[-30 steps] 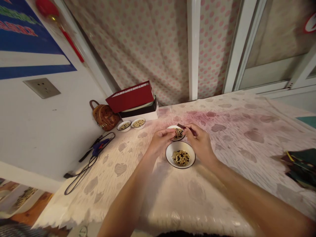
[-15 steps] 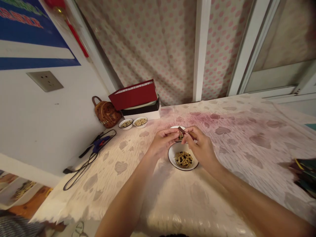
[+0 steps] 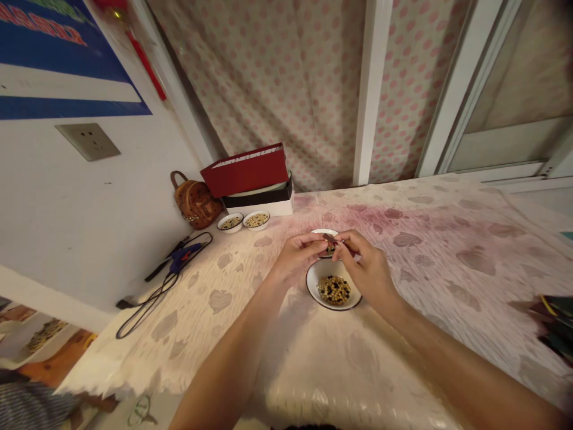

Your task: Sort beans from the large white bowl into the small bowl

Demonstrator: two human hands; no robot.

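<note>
A white bowl (image 3: 316,272) with a dark rim holds mixed yellow and black beans and sits on the patterned tablecloth (image 3: 403,286). Just behind it stands a smaller white bowl (image 3: 326,232), mostly hidden by my fingers. My left hand (image 3: 293,258) and my right hand (image 3: 367,270) meet above the far edge of the near bowl, fingers pinched together. A small dark red tool (image 3: 330,239), thin and stick-like, is pinched in my right fingers, its tip touching my left fingertips.
Two small bowls of beans (image 3: 244,221) stand at the back left by a red box (image 3: 246,171) stacked on a black-and-white box. A brown bag (image 3: 196,201) leans on the wall. A blue tool with black cable (image 3: 172,266) lies left. Dark objects (image 3: 557,325) sit at the right edge.
Both hands have drawn slightly nearer over the near bowl's far edge. The view has shifted a little, so the bowls sit further right in the picture.
</note>
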